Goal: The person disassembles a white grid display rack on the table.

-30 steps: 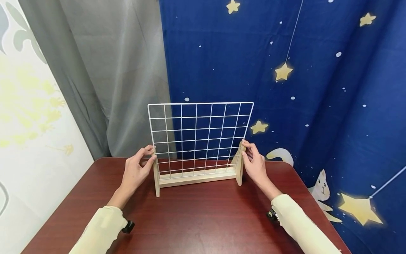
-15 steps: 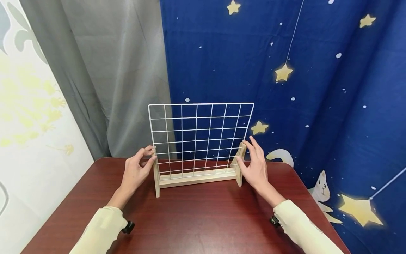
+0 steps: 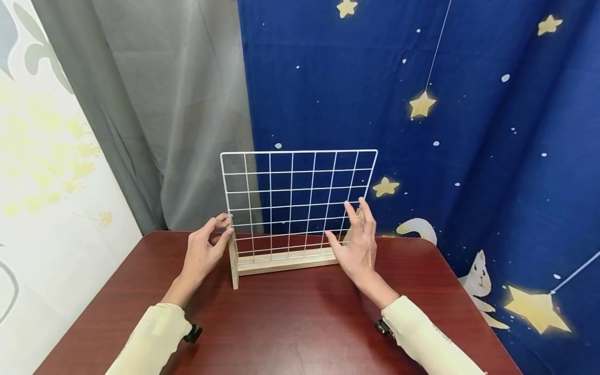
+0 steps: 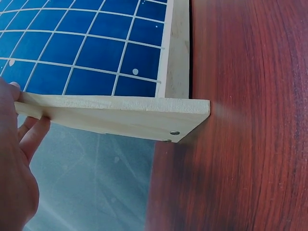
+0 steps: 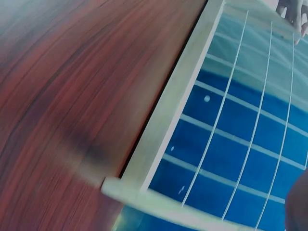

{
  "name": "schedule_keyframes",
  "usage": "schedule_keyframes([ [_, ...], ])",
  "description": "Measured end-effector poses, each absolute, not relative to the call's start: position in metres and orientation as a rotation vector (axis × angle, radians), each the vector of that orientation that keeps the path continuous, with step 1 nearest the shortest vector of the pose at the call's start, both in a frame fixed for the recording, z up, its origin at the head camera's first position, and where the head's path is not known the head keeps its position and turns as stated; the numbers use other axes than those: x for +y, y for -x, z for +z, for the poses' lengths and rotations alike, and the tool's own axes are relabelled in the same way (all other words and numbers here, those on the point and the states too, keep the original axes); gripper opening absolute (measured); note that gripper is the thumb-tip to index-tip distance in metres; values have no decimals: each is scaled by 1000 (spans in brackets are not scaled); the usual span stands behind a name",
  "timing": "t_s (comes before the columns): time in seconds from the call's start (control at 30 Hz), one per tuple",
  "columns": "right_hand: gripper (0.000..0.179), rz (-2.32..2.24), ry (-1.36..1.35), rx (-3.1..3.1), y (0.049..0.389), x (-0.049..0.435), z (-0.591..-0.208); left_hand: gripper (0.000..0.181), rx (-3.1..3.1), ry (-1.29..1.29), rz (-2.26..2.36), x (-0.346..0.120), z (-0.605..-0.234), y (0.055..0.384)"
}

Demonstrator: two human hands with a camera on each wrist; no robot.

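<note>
A white wire grid (image 3: 300, 151) stands upright in a pale wooden base (image 3: 286, 266) on the table. My left hand (image 3: 201, 252) pinches the upper part of the left wooden side panel (image 3: 234, 265) between thumb and fingers. Two screw heads show low on that panel (image 4: 115, 120) in the left wrist view. My right hand (image 3: 360, 250) is in front of the grid's right part, fingers spread and nothing held. It hides much of the right side panel (image 5: 178, 211), which shows blurred in the right wrist view. Whether its fingertips touch the wires, I cannot tell.
The dark red wooden table (image 3: 290, 333) extends in front of the stand and to both sides. Behind its back edge hang a grey curtain (image 3: 197, 104) and a blue curtain (image 3: 319, 78) with stars. A pale patterned surface (image 3: 47, 208) rises on the left.
My right hand has let go of the right side panel, spread its fingers and moved left in front of the grid. The left hand has kept its hold. The stand stays put.
</note>
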State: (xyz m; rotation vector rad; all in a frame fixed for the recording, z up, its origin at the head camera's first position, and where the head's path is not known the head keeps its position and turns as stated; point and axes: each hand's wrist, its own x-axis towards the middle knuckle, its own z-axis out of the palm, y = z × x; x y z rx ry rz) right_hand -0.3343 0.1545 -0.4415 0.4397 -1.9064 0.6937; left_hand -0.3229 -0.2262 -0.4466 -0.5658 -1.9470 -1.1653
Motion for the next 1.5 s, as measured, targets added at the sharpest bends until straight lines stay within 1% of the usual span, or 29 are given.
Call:
schedule_keyframes([
  [0.13,90,687,-489,-1888,336,137,-439,16,-1929,587,-1178,-220,-437,314],
  [0.3,84,718,-595,-1847,344,115,-436,16,-1927,585,-1185,-219,-434,310],
  [0.53,79,663,-672,-1835,355,92,-433,15,-1942,559,-1182,-227,-450,326],
  [0.67,81,638,-703,-1869,359,82,-430,16,-1956,552,-1177,-230,-454,330],
  [0.8,82,583,-696,-1931,361,75,-427,15,-1976,542,-1162,-232,-455,330],
  [0.97,75,474,-704,-1966,365,73,-423,12,-2005,500,-1123,-232,-456,329],
  [1.13,73,355,-714,-1946,370,71,-423,12,-1999,495,-1137,-232,-457,328],
  [1.3,71,277,-666,-1935,374,65,-425,12,-1986,506,-1146,-234,-458,329],
  [1.5,64,204,-588,-1894,379,62,-427,12,-1976,512,-1162,-232,-459,330],
])
